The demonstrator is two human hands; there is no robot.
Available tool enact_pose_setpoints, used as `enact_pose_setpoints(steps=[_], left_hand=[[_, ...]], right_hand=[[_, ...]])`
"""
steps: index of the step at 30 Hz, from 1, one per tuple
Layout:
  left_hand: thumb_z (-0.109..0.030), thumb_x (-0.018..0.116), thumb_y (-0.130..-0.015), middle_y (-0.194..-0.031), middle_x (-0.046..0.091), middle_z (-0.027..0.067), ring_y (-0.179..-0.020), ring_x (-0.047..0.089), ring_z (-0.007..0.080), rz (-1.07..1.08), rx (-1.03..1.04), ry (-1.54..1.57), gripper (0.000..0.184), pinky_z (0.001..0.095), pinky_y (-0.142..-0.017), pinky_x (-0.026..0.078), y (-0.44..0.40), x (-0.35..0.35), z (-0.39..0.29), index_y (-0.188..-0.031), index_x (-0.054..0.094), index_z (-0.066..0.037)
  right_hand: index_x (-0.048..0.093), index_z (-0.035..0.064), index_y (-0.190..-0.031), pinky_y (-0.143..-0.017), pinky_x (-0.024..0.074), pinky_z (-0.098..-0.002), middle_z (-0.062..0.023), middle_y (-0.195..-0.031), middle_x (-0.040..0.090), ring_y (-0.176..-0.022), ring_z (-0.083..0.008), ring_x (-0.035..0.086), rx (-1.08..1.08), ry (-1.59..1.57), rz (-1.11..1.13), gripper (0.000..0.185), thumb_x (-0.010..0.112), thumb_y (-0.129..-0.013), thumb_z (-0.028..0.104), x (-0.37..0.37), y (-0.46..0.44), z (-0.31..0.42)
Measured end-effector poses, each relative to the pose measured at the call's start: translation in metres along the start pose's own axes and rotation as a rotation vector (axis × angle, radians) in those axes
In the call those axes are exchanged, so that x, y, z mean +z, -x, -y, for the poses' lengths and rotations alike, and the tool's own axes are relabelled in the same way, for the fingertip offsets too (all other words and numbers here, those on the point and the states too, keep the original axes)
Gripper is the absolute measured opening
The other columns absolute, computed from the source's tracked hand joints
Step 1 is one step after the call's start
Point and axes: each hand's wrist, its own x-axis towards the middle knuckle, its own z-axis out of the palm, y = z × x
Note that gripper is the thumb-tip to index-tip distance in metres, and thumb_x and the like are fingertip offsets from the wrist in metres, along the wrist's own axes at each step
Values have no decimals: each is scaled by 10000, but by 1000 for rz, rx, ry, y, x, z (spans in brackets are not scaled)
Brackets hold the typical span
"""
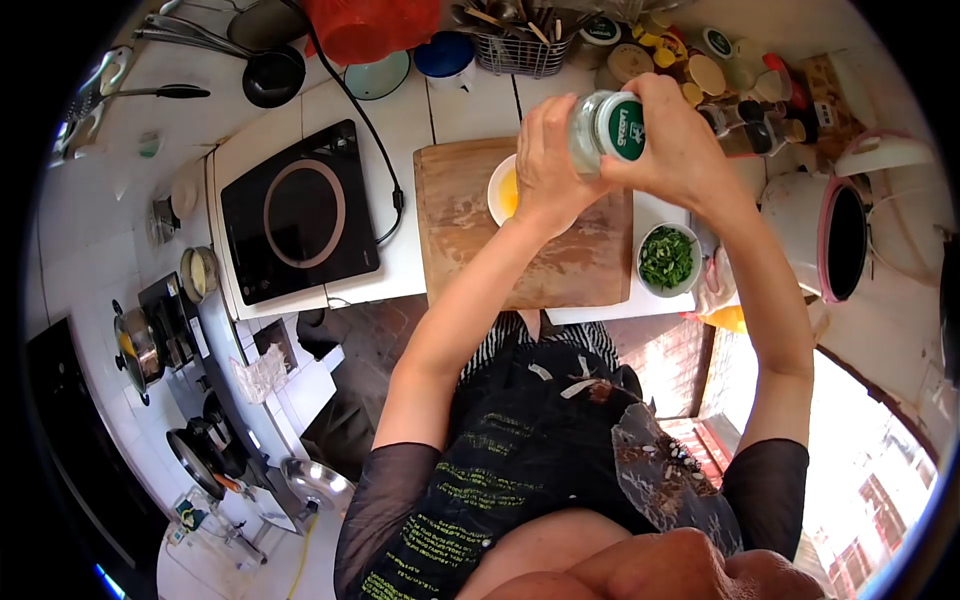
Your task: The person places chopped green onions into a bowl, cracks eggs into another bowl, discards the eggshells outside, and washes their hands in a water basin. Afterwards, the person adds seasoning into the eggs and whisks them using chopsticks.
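Observation:
A glass jar (pixel 584 135) with a green and white lid (pixel 626 127) is held between both hands, above the right part of a wooden cutting board (pixel 455 250). My left hand (pixel 550 165) wraps round the jar's body. At the lid end, my right hand (pixel 672 145) has its fingers closed round the lid. Partly hidden behind my left hand, a white bowl (pixel 496 192) with yellow liquid (pixel 510 192) stands on the board. Right of the board sits a white bowl of chopped green leaves (pixel 667 262).
A black induction cooktop (pixel 300 215) lies left of the board, its cable (pixel 397 195) running between them. Behind stand a utensil basket (pixel 520 55), a blue-rimmed cup (pixel 445 60) and a red container (pixel 370 30). Several jars (pixel 705 75) fill the back right, near a pot (pixel 810 230).

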Motion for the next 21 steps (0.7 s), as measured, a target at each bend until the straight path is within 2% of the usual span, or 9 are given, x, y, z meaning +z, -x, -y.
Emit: enact_pose_setpoints(steps=[5, 8, 10, 11, 13, 17, 19, 20, 21], left_hand=[[-175, 822, -474, -1137, 459, 136, -1068, 450, 340, 25, -42, -99, 879, 415, -904, 397, 26, -29, -23, -1222, 374, -63], [-191, 837, -484, -1154, 446, 132, -1093, 451, 306, 33, -110, -184, 883, 406, -928, 393, 47, -56, -27, -1218, 364, -60], [-194, 840, -487, -1157, 444, 135, -1096, 452, 305, 38, -127, -179, 889, 405, -934, 391, 61, -72, -30, -1220, 354, -62], [-196, 842, -489, -1159, 443, 138, -1098, 452, 304, 49, -146, -168, 895, 405, -940, 390, 66, -79, -32, -1221, 344, -64], [-191, 843, -491, -1173, 435, 147, -1106, 452, 305, 78, -137, -225, 903, 403, -944, 390, 75, -92, -37, -1223, 329, -67], [-181, 822, -472, -1197, 438, 169, -1107, 435, 342, 28, -75, -47, 903, 447, -944, 365, 96, -99, -30, -1238, 360, -62], [-185, 824, -470, -1194, 436, 172, -1103, 434, 349, 44, -45, -22, 906, 451, -939, 369, 100, -102, -29, -1238, 360, -61], [-185, 824, -470, -1194, 436, 172, -1103, 434, 349, 44, -46, -20, 906, 451, -939, 369, 101, -104, -29, -1238, 360, -61], [-189, 826, -464, -1187, 437, 171, -1099, 433, 354, 60, -32, -97, 907, 456, -935, 369, 102, -106, -30, -1236, 367, -63]], right_hand=[[491, 44, -1183, -768, 479, -377, -140, -1070, 518, -945, -316, 560, -31, -219, 102, 622, 697, -639, 261, -13, 35, -5], [455, 85, -1284, -810, 469, -322, -155, -1137, 466, -1028, -260, 513, 84, -342, -61, 692, 718, -655, 201, 22, 52, -45], [456, 58, -1274, -853, 459, -356, -155, -1156, 462, -1060, -300, 504, 138, -88, 11, 703, 717, -647, 241, 88, 68, -85], [449, 26, -1265, -887, 444, -388, -166, -1148, 465, -1087, -325, 486, 281, -9, 163, 717, 708, -640, 261, 106, 74, -83], [428, 33, -1266, -845, 485, -406, -178, -1115, 470, -1048, -333, 496, 305, 68, 175, 750, 746, -632, 277, 146, 86, -92], [446, 42, -1215, -810, 495, -399, -155, -1095, 505, -1052, -311, 503, 390, 204, 226, 704, 780, -648, 290, 163, 96, -93], [566, 51, -1122, -758, 492, -355, -97, -982, 574, -911, -241, 571, 240, 169, -40, 519, 761, -687, 258, 151, 96, -88], [566, 51, -1122, -758, 492, -355, -97, -982, 574, -911, -241, 571, 240, 170, -39, 519, 761, -687, 258, 134, 93, -76], [608, 50, -1034, -681, 480, -331, -85, -895, 590, -795, -219, 576, 240, -187, -121, 416, 753, -697, 246, 111, 88, -55]])
